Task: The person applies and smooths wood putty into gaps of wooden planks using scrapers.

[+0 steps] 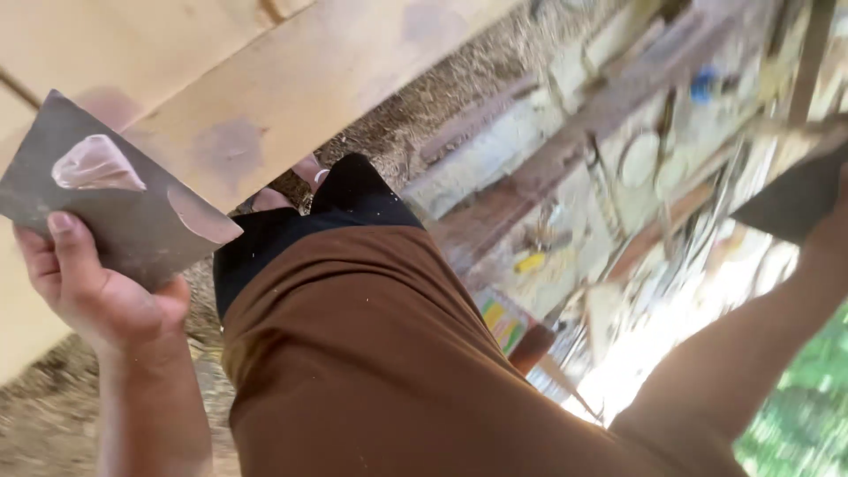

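The left hand (pixel 84 287) was closed around a dark flat plate (pixel 110 190) that carried 2 pinkish smears of filler. The plate was over pale boards (pixel 291 79) with similar pink patches. In the middle, a striped green-yellow package (pixel 502 322) lay on the ground. At the right edge, the right hand (pixel 835 225) touched a dark blade (pixel 791 199); its grip I cannot tell.

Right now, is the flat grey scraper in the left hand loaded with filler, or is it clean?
Loaded. The left hand holds the grey scraper, and two pinkish smears of filler lie on its face.
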